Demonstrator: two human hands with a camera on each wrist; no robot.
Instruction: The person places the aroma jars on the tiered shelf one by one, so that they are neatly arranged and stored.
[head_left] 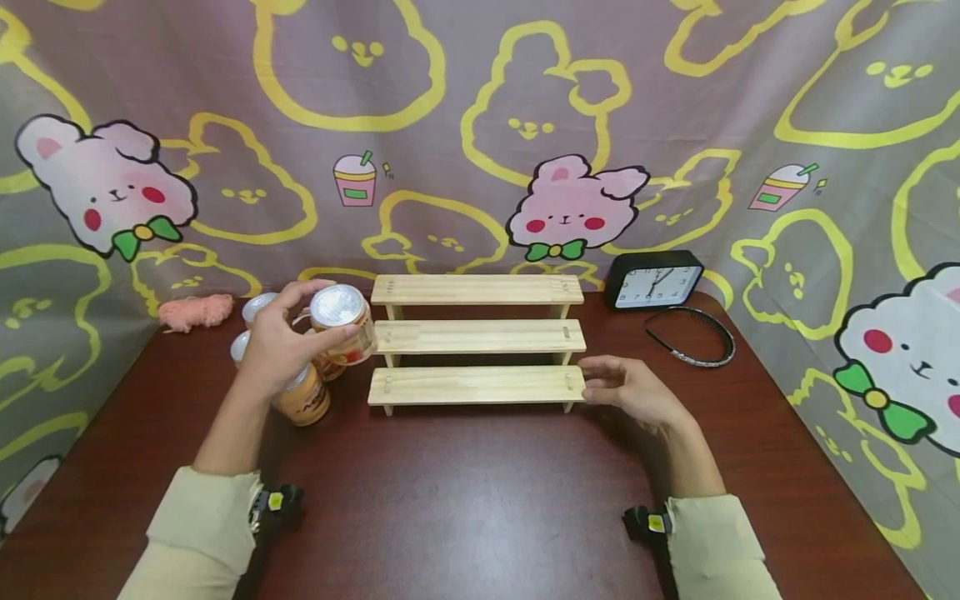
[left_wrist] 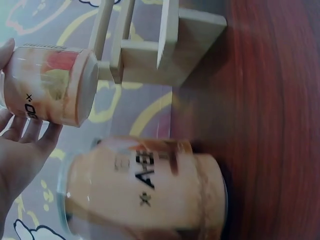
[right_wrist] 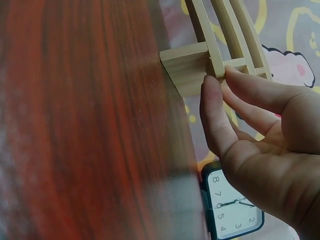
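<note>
My left hand [head_left: 273, 350] grips an orange-and-white can [head_left: 352, 337] with a silvery top, thumb on one side and fingers on the other. In the left wrist view this can [left_wrist: 47, 85] is held up off the table, close to the end of the three-step wooden rack [head_left: 472, 385]. My right hand [head_left: 637, 396] pinches the right end of the rack's lowest step between thumb and fingertips [right_wrist: 212, 87]. Several similar cans [head_left: 303, 398] stand on the table under and beside my left hand, partly hidden by it.
A black-framed clock [head_left: 654, 281] stands at the back right, with a dark headband [head_left: 693, 337] lying before it. Pink yarn [head_left: 197, 312] lies at the back left. A patterned cloth [head_left: 450, 167] hangs behind the dark wooden table [head_left: 465, 500].
</note>
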